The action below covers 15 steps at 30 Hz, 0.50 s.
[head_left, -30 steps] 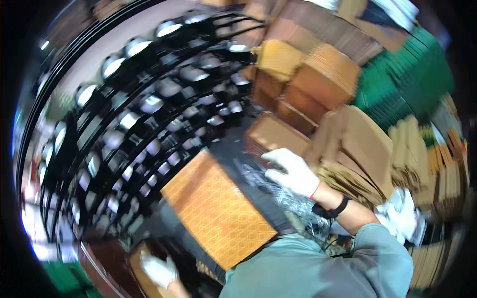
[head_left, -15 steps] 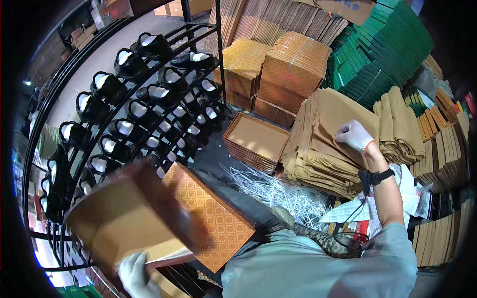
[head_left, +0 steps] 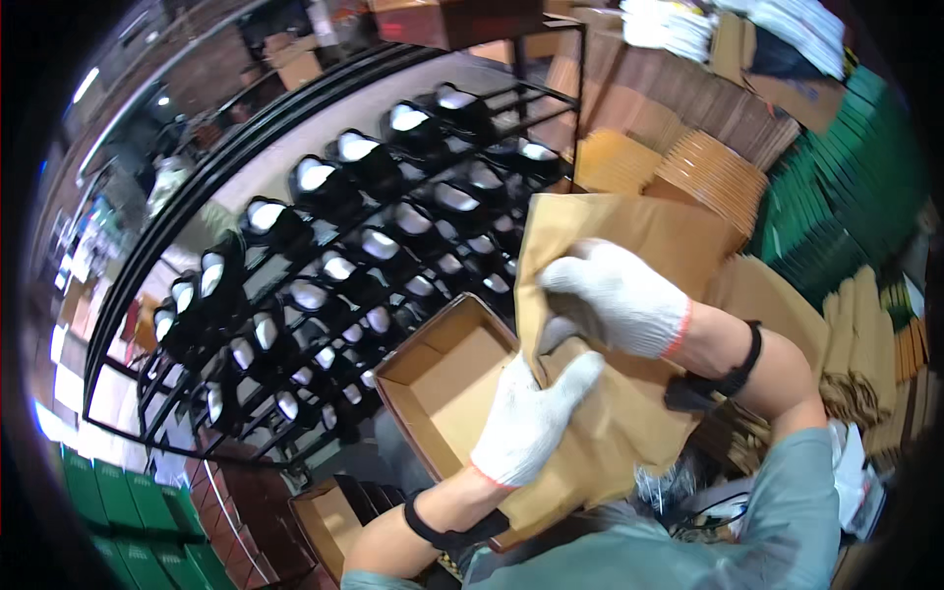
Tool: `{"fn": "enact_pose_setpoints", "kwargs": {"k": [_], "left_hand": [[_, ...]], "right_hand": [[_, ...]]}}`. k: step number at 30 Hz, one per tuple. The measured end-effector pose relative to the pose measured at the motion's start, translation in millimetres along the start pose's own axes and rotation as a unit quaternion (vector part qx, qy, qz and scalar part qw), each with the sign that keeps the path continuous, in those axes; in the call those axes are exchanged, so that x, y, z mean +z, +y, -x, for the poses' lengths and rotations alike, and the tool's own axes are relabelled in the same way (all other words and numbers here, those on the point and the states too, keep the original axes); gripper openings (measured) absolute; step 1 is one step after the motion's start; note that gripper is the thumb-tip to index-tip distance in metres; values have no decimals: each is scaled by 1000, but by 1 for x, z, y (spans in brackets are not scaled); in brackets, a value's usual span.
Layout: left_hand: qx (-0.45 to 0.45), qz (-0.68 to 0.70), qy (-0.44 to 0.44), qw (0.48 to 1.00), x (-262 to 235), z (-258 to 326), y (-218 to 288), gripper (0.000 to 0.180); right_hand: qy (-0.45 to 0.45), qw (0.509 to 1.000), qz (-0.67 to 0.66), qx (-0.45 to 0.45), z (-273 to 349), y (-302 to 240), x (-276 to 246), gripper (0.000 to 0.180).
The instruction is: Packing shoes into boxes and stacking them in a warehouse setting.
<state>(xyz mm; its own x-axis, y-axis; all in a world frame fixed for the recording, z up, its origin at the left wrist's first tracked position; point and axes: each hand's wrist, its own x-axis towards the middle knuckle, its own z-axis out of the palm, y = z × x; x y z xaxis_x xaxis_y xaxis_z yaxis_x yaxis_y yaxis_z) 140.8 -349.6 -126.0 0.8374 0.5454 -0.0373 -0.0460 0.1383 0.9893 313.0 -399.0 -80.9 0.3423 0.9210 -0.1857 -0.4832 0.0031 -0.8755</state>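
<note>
My left hand [head_left: 526, 418], white cotton glove on, fingers closed round the near edge of a brown paper bag [head_left: 629, 324] — pinched tight against the open cardboard box [head_left: 433, 393] just beside it on the left. Right hand [head_left: 615, 295], gloved too, fingers curled and clamped on the bag's upper fold, just beyond the left. Further out to the left, a black wire rack [head_left: 324, 256] loaded with dark shoes. Far right, stacks of green boxes [head_left: 846, 206] and brown bags piled up.
</note>
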Motion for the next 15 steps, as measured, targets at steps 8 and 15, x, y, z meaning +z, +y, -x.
{"fn": "enact_pose_setpoints", "kwargs": {"k": [8, 15], "left_hand": [[-123, -105, 249, 955, -155, 93, -47, 44], [-134, 65, 313, 938, -140, 116, -77, 62]], "right_hand": [[216, 554, 778, -201, -288, -108, 22, 92], [50, 586, 809, -14, -428, -126, 28, 91]]}}
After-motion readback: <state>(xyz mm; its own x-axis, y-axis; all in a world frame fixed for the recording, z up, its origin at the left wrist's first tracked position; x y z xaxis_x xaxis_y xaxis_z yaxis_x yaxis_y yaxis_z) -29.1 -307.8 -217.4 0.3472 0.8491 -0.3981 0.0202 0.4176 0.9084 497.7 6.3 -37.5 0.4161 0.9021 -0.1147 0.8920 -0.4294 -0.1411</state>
